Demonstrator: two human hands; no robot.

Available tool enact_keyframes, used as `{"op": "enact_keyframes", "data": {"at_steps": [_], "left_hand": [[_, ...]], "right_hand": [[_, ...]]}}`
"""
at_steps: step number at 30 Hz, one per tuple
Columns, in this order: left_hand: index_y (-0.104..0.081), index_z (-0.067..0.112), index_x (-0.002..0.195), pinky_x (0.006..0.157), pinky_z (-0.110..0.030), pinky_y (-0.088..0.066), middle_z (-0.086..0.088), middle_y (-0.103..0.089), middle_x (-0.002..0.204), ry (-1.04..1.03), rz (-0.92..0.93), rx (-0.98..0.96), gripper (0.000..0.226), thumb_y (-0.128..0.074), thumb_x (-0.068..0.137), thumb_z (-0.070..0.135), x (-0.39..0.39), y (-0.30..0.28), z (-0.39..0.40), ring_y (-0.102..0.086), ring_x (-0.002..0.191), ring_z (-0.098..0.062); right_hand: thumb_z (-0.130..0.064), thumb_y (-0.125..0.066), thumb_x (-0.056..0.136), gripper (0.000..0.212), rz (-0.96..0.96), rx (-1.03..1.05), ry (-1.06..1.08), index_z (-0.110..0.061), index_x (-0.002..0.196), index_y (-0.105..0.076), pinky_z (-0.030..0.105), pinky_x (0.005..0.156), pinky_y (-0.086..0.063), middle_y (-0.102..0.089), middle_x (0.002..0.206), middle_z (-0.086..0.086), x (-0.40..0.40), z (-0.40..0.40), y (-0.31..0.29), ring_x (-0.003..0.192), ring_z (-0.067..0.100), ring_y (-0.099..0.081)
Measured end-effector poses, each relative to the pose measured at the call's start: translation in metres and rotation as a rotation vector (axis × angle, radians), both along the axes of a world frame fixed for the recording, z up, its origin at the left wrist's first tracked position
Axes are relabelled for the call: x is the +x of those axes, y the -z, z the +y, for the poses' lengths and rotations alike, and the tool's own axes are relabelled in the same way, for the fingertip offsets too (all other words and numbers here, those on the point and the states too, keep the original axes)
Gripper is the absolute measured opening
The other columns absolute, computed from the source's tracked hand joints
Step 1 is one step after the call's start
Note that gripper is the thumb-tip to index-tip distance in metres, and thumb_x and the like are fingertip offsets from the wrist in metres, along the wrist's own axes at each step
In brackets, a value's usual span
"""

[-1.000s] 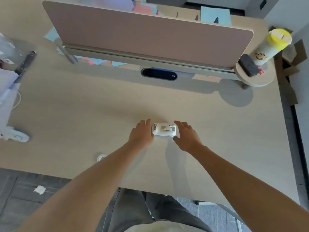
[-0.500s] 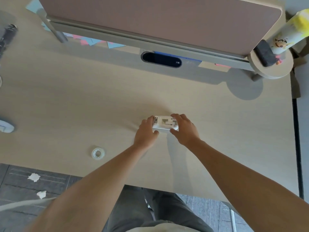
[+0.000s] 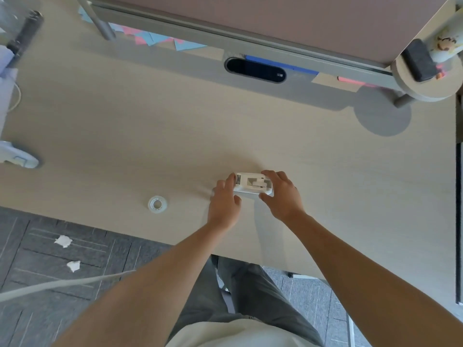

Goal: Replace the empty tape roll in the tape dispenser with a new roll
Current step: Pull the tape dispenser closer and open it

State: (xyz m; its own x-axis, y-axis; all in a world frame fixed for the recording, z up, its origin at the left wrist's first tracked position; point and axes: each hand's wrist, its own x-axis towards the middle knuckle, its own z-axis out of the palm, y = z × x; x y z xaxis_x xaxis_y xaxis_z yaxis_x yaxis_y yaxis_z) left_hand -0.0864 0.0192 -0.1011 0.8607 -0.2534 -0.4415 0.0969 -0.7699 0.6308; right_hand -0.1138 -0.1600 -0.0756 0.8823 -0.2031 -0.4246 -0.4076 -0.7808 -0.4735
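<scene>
A small white tape dispenser [image 3: 251, 185] sits on the light wooden desk [image 3: 125, 136], seen from above. My right hand [image 3: 281, 195] grips its right end, thumb at the near side and fingers over the far side. My left hand [image 3: 223, 200] touches its left end with the fingertips. A clear tape roll [image 3: 157, 204] lies flat on the desk to the left of my hands, close to the front edge. What sits inside the dispenser is too small to tell.
A pink divider panel [image 3: 275, 18] on a grey rail closes the back of the desk, with a black cable slot [image 3: 255, 70] below it. A round shelf [image 3: 426, 78] at the right carries a black object. A white device [image 3: 17, 159] lies at the left edge. Paper scraps [image 3: 64, 240] litter the floor.
Both hands have closed in on the dispenser from either side, and my right hand now grips it. The view has tilted down, and the clear tape roll has come fully into sight.
</scene>
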Motion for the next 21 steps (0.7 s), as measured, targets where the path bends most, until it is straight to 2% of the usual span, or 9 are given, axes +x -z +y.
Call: {"op": "enact_keyframes", "data": {"at_steps": [5, 10, 12, 15, 18, 21], "left_hand": [[-0.031, 0.021, 0.159, 0.076, -0.044, -0.062, -0.012, -0.050, 0.138, 0.003, -0.021, 0.022, 0.067, -0.056, 0.098, 0.009, -0.034, 0.002, 0.012, -0.064, 0.113, -0.033], [-0.033, 0.016, 0.158, 0.088, -0.046, -0.061, -0.011, -0.054, 0.136, 0.060, -0.099, 0.051, 0.067, -0.062, 0.097, 0.014, -0.060, 0.007, 0.029, -0.062, 0.116, -0.030], [-0.037, 0.011, 0.156, 0.097, -0.044, -0.056, -0.011, -0.058, 0.133, 0.101, -0.172, 0.085, 0.067, -0.065, 0.095, 0.019, -0.069, 0.012, 0.036, -0.060, 0.117, -0.030], [-0.044, 0.007, 0.150, 0.102, -0.045, -0.053, -0.012, -0.061, 0.135, 0.129, -0.290, 0.128, 0.066, -0.066, 0.092, 0.030, -0.076, 0.020, 0.040, -0.058, 0.122, -0.032], [-0.047, 0.003, 0.148, 0.105, -0.045, -0.052, -0.015, -0.059, 0.146, 0.124, -0.385, 0.107, 0.066, -0.061, 0.093, 0.036, -0.079, 0.031, 0.040, -0.059, 0.127, -0.034], [-0.050, 0.000, 0.146, 0.103, -0.046, -0.053, -0.017, -0.062, 0.145, 0.102, -0.472, 0.087, 0.062, -0.061, 0.097, 0.035, -0.080, 0.044, 0.040, -0.063, 0.126, -0.036]], "right_hand": [[-0.020, -0.078, 0.090, 0.063, -0.013, 0.013, -0.009, -0.026, 0.148, -0.054, 0.041, 0.092, -0.058, -0.059, 0.138, 0.006, -0.032, 0.011, 0.003, 0.118, 0.032, -0.064], [-0.023, -0.079, 0.090, 0.064, -0.044, 0.040, -0.020, -0.026, 0.149, -0.053, 0.043, 0.095, -0.058, -0.059, 0.138, 0.006, -0.061, 0.020, 0.009, 0.120, 0.031, -0.062], [-0.025, -0.079, 0.090, 0.065, -0.060, 0.053, -0.013, -0.027, 0.149, -0.053, 0.043, 0.096, -0.057, -0.058, 0.138, 0.005, -0.073, 0.023, 0.014, 0.122, 0.030, -0.060], [-0.030, -0.078, 0.090, 0.067, -0.127, 0.076, 0.007, -0.026, 0.151, -0.051, 0.045, 0.094, -0.058, -0.058, 0.136, 0.003, -0.088, 0.027, 0.025, 0.122, 0.027, -0.058], [-0.035, -0.074, 0.094, 0.077, -0.226, 0.070, 0.006, -0.024, 0.161, -0.037, 0.038, 0.097, -0.053, -0.058, 0.140, 0.003, -0.098, 0.031, 0.041, 0.122, 0.027, -0.054], [-0.035, -0.068, 0.097, 0.082, -0.337, 0.067, 0.036, -0.018, 0.165, -0.027, 0.037, 0.101, -0.048, -0.060, 0.141, 0.005, -0.106, 0.036, 0.059, 0.118, 0.029, -0.053]]}}
